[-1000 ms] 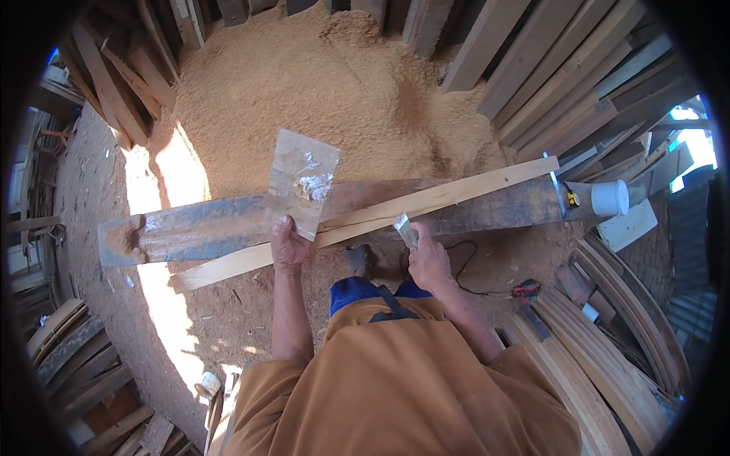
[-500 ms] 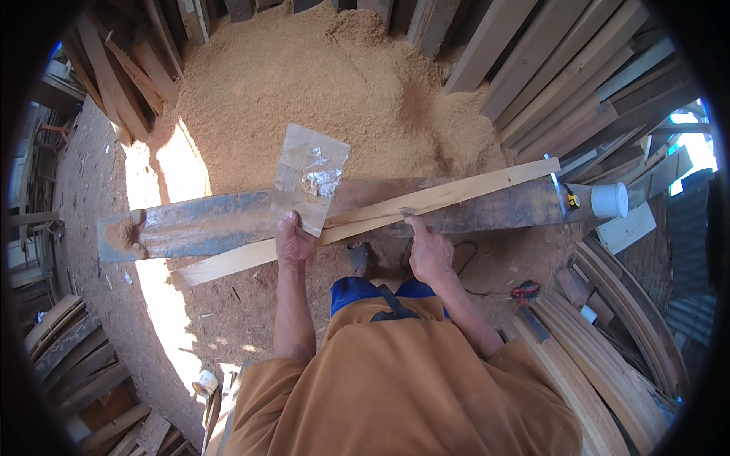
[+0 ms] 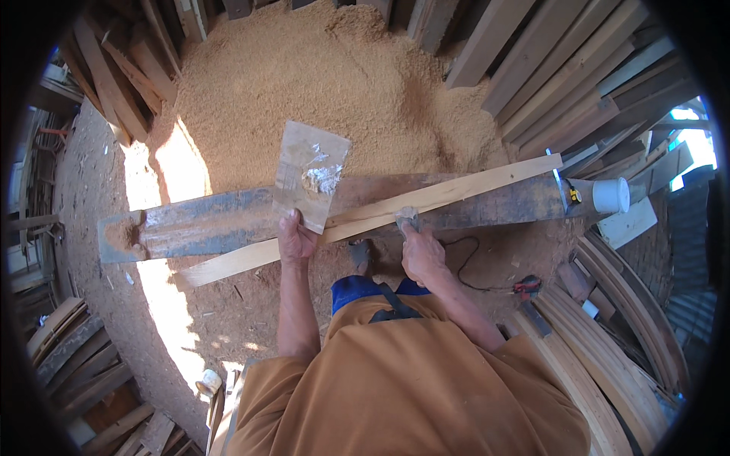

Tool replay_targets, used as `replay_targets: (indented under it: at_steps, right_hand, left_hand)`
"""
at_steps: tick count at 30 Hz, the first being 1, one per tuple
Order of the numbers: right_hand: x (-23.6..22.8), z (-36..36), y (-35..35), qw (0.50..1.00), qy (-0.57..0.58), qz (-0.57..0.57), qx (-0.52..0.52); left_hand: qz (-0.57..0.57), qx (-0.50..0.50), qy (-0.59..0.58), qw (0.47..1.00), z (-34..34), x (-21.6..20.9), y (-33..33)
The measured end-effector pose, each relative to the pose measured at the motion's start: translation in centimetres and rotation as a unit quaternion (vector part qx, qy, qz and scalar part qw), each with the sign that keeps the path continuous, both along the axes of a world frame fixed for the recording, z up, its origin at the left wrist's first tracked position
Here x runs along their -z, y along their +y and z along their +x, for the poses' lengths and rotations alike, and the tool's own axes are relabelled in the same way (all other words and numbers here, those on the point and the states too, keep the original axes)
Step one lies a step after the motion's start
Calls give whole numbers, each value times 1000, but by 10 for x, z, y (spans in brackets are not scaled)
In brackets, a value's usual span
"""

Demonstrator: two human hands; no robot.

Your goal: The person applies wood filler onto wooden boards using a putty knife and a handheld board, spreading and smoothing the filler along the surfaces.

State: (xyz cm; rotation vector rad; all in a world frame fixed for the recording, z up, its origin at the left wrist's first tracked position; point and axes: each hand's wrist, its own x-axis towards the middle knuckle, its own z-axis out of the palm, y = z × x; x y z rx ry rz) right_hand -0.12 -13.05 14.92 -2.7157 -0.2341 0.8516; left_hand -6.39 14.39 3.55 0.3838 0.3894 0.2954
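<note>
My left hand grips the lower edge of a thin, flat rectangular board, thumb on its face. A smear of whitish and tan paste sits on that board. In my right hand is a small putty knife, its greyish blade pointing away from me. The blade is over or against the near edge of a long pale wooden strip; whether they touch I cannot tell. The strip lies slantwise across a dark, worn plank bench, its left end overhanging the near side.
A sawdust heap spreads beyond the bench. A white tub and a yellow-black tape measure are at the right end. A red-black tool with a cord lies on the ground. Timber is stacked close on my right.
My right hand has shifted slightly down and turned, so the putty knife's blade shows broader now. The board in my left hand has barely moved.
</note>
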Motion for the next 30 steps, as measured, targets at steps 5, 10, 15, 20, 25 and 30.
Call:
replay_targets:
  at_steps: [5,10,15,20,25,30]
  right_hand:
    - [-20,12,-11,990,113,-25,-76]
    - [-39,24,-12,999,32,10,-16]
    - [-25,42,1,994,79,-67,-30]
    - [-26,45,-9,985,129,-83,-76]
    - [-40,19,-3,997,71,15,-22]
    - [-10,10,17,998,66,19,5]
  left_hand:
    - [9,-1,3,1000,0,-2,1]
    - [33,-14,4,999,3,4,1]
    - [20,-20,27,999,7,4,-1]
    - [26,-8,-3,1000,7,-4,-6]
    - [77,-16,43,996,8,-4,0]
    - [88,-9,37,995,12,-8,-4]
